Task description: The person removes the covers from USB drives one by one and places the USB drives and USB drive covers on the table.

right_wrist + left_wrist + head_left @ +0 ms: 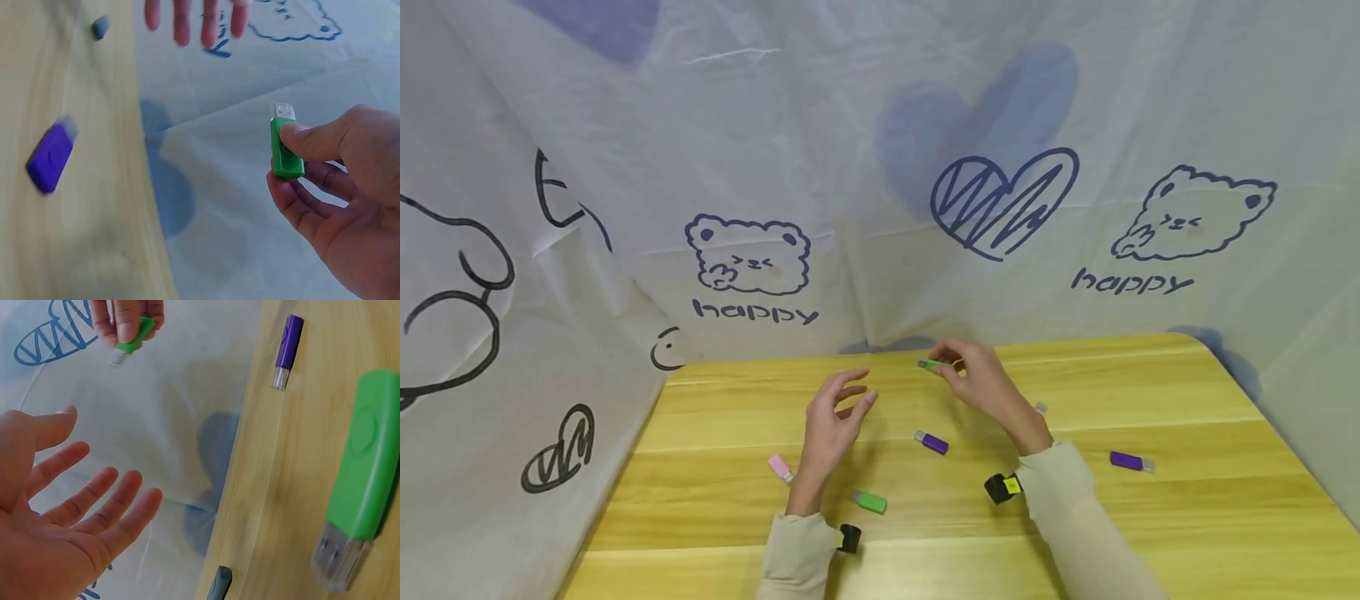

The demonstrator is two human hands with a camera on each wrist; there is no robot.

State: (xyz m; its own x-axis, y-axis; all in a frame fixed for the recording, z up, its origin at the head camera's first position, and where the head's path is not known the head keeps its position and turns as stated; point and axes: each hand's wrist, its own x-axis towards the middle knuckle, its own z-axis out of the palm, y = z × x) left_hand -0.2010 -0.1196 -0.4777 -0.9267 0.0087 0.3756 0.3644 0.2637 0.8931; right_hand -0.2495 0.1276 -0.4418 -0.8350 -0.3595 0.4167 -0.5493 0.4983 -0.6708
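My right hand (977, 382) pinches a green USB stick (287, 147) between thumb and fingers, held up above the far part of the table. The stick's clear-capped plug end points away from the palm. My left hand (831, 425) hovers to the left with fingers spread and loosely bent, holding nothing. Between the two forearms lies a purple USB stick (934, 442). Another green USB stick (871, 502) rests close to my left wrist, large in the left wrist view. A pink USB stick (779, 467) lies left of the left forearm.
A second purple USB stick (1126, 461) lies to the right on the wooden table (1210, 533). Part of a pale object (1041, 408) shows beside the right wrist. A small dark grey-blue object (220, 584) lies near the table's edge. A printed white cloth (865, 167) hangs behind.
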